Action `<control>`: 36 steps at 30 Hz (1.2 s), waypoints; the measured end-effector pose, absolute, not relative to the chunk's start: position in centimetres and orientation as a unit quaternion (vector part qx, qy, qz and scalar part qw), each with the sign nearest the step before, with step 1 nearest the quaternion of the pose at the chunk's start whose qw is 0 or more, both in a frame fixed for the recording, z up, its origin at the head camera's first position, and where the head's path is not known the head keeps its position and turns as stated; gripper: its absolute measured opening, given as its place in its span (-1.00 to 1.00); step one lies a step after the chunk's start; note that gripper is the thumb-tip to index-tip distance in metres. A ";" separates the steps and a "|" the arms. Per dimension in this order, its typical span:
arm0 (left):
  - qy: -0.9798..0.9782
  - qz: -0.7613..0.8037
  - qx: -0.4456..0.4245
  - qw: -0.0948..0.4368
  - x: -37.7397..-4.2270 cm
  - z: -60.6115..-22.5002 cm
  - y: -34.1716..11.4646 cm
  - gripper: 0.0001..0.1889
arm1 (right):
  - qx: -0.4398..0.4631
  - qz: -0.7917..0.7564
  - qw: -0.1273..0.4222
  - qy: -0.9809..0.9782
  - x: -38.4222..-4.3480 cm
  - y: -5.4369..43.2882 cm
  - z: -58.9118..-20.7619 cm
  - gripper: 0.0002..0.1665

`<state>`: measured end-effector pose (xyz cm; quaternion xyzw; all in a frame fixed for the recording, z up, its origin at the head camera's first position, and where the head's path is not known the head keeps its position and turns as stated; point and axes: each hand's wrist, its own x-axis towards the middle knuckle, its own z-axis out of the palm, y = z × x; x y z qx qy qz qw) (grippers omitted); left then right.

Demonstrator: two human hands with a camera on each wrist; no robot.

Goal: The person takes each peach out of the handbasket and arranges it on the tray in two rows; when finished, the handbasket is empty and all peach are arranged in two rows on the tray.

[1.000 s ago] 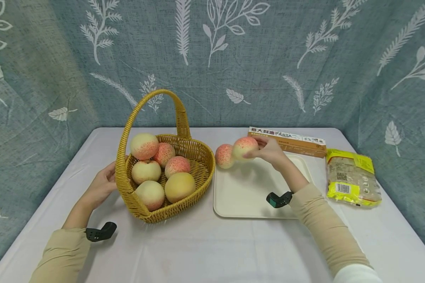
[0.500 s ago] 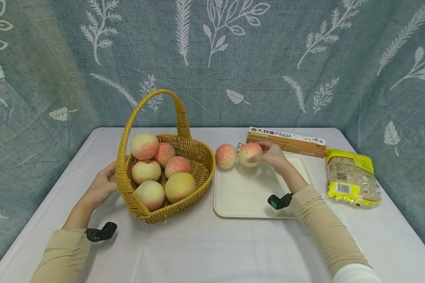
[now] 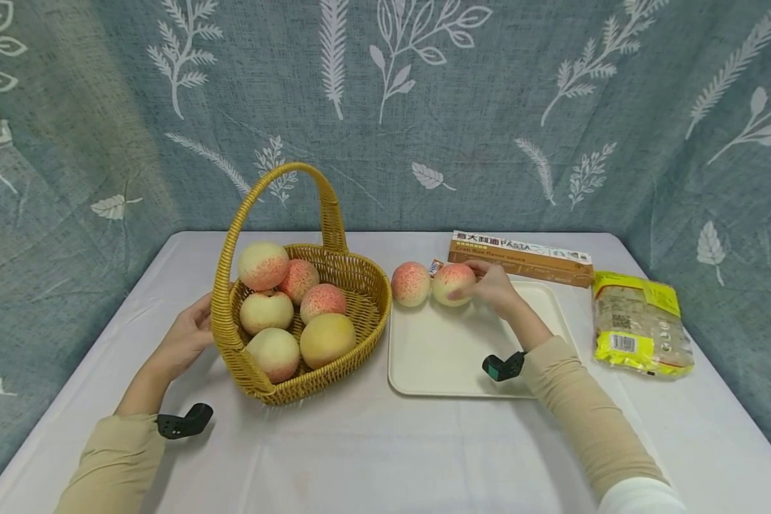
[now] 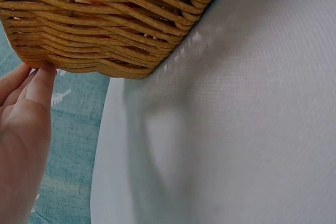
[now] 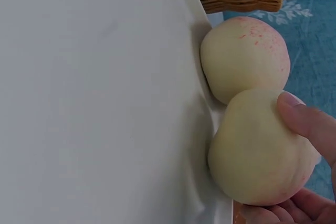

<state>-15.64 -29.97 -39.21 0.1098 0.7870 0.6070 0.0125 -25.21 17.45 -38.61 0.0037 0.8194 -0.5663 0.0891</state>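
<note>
A red-blushed peach [image 3: 450, 289] is gripped in the right hand [image 3: 493, 287] along the far edge of a cream tray [image 3: 443, 357], near its left corner, where a second peach [image 3: 411, 284] is set just beside it. At left on the white-covered table [image 3: 334, 457], a handled wicker basket [image 3: 334, 373] is touched on its outer left side by the left hand [image 3: 186, 337]. Six round fruits [image 3: 266, 312] are held in the basket, all hidden from the left wrist except for slivers of color between the strands. From that wrist, the outer weave is shown up close, with fingertips placed against it; whether the fingers are curled over the rim cannot be told. In the head view, mostly blushed tops are displayed, while the peaches' paler sides are revealed at the right wrist, where a thumb is pressed to one side of the gripped fruit and fingers are set on the other.

"意大利面," "PASTA" and "Crab Roe flavor sauce" are printed on a brown-and-white box [image 3: 520, 259] behind the tray. A barcode is carried on a yellow-ended bag [image 3: 642, 325] at right. A small printed packet [image 3: 435, 268] is partly seen behind the two peaches.
</note>
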 end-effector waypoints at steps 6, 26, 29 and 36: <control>0.779 0.616 0.116 0.010 -15.7 -39.3 -29.9 -0.16 | 0.004 -0.568 0.089 0.818 -25.1 17.2 -38.6 -0.12; 0.780 0.616 0.115 0.008 -15.6 -39.1 -29.8 -0.16 | -0.096 -0.555 0.084 0.822 -25.4 17.3 -38.7 -0.04; 0.782 0.613 0.115 0.008 -15.5 -39.1 -29.8 -0.16 | -0.092 -0.533 0.089 0.836 -25.4 17.3 -38.5 -0.04; 0.785 0.609 0.111 0.013 -15.6 -39.0 -29.9 -0.15 | -0.064 -0.524 0.094 0.844 -25.1 17.6 -37.6 -0.13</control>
